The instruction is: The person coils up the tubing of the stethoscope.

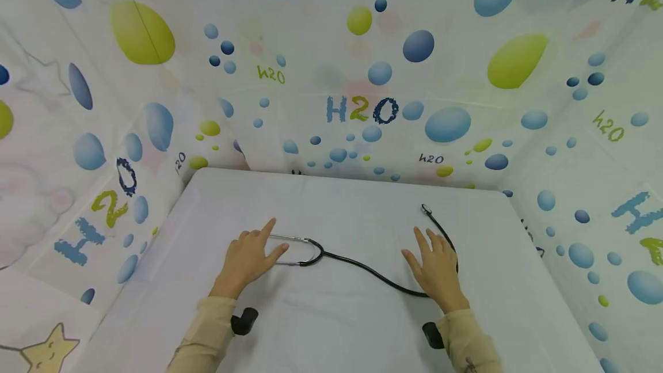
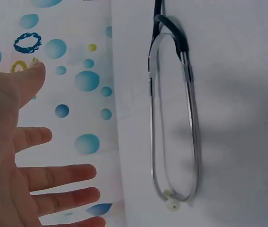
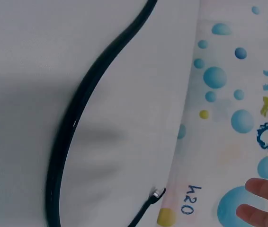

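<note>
A stethoscope (image 1: 362, 265) with black tubing and a silver headset lies on the white table. Its metal ear tubes (image 2: 194, 137) end in pale eartips (image 2: 173, 204), seen in the left wrist view. At the far right end of the tubing is the chest piece (image 1: 426, 209). Above the headset hovers my left hand (image 1: 248, 258), fingers spread and holding nothing; it hides the eartips in the head view. My right hand (image 1: 437, 266) is over the tubing's right bend, its fingers extended and nothing in them. The right wrist view shows the black tube (image 3: 72, 120) apart from the fingers (image 3: 264, 191).
A white cloth covers the table (image 1: 331, 327). Printed curtains (image 1: 311, 73) with blue and green drops and H2O lettering stand behind it and on both sides. Black wrist devices (image 1: 244, 322) are on both forearms, below the beige sleeves' cuffs.
</note>
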The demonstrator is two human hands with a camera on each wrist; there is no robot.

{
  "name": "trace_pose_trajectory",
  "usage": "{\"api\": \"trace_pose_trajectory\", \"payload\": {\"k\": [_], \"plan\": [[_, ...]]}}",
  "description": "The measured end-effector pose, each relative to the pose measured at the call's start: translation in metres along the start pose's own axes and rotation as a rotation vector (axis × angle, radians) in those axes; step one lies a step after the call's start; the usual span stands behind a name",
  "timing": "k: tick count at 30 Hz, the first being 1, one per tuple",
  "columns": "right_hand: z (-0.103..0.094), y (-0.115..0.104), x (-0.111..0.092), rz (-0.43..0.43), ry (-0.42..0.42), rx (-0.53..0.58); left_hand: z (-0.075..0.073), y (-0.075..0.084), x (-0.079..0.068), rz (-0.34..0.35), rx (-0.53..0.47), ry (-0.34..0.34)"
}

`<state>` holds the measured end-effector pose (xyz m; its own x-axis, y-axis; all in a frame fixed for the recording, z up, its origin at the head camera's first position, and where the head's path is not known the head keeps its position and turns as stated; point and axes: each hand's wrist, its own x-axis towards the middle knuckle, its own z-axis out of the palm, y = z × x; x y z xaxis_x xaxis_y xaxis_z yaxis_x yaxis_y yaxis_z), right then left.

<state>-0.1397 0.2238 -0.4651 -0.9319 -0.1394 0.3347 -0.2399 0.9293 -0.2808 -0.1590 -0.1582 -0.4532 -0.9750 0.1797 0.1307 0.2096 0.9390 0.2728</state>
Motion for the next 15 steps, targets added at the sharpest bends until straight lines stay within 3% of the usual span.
{"api": "trace_pose_trajectory", "payload": {"k": [4, 11, 15], "plan": [[0.009, -0.01, 0.007, -0.036, 0.023, 0.011, 0.007, 0.0, 0.005, 0.035, -0.011, -0.02], [0.03, -0.029, 0.018, -0.119, 0.024, 0.081, 0.025, -0.007, 0.021, 0.071, -0.002, -0.125], [0.044, -0.04, 0.025, -0.127, -0.053, 0.116, 0.03, -0.011, 0.031, 0.057, 0.0, -0.209]]}}
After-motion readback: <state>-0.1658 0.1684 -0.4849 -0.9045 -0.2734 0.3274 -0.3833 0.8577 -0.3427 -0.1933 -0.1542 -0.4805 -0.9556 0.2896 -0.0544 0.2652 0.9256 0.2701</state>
